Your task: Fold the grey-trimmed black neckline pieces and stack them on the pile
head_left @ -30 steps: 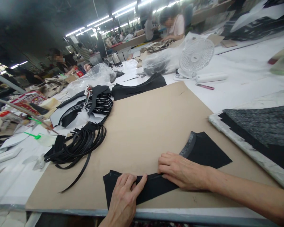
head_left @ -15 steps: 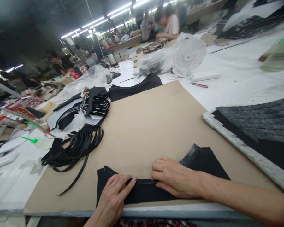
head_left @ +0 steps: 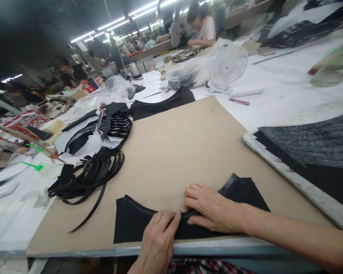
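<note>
A black fabric piece (head_left: 131,224) with a curved upper edge lies flat on a tan board (head_left: 171,152) near the table's front edge. My left hand (head_left: 161,232) is on its middle, thumb and fingers closed at the curved edge. Close beside it, my right hand (head_left: 208,207) grips the same edge, thumb below and fingers curled over the top. A narrow folded strip runs along the curve to the left of my hands. At the right end, a shiny band (head_left: 228,182) borders the edge. My fingers hide the middle of the fold.
A bundle of black strips (head_left: 94,175) lies at the board's left, with striped fabric (head_left: 117,123) behind. Another black piece (head_left: 162,104) rests at the far edge. Beyond stand a white fan (head_left: 228,68) and a red cutter (head_left: 239,101). A slab with grey fabric (head_left: 317,140) borders the right. People sit farther back.
My left hand has slid right along the curved edge, close to my right hand, uncovering the folded strip at the left. My right hand stays nearly in place.
</note>
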Tool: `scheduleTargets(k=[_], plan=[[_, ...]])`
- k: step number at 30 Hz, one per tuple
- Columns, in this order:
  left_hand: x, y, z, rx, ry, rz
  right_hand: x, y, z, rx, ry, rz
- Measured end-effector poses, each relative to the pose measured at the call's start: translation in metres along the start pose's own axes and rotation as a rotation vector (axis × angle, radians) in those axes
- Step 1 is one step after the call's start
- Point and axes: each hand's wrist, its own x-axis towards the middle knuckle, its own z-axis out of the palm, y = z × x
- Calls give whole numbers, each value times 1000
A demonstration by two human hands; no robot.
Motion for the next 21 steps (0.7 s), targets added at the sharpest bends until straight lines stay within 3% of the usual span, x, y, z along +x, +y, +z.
scheduleTargets(k=[9, 17, 21], plan=[[-8, 5, 3, 98, 0, 3, -7, 4, -13, -20, -72, -3], [-12, 5, 6, 165, -103, -13, -27, 13, -7, -24, -3, -56], [-17, 3, 9, 228, -68, 12, -35, 16, -6, -82, 7, -84]])
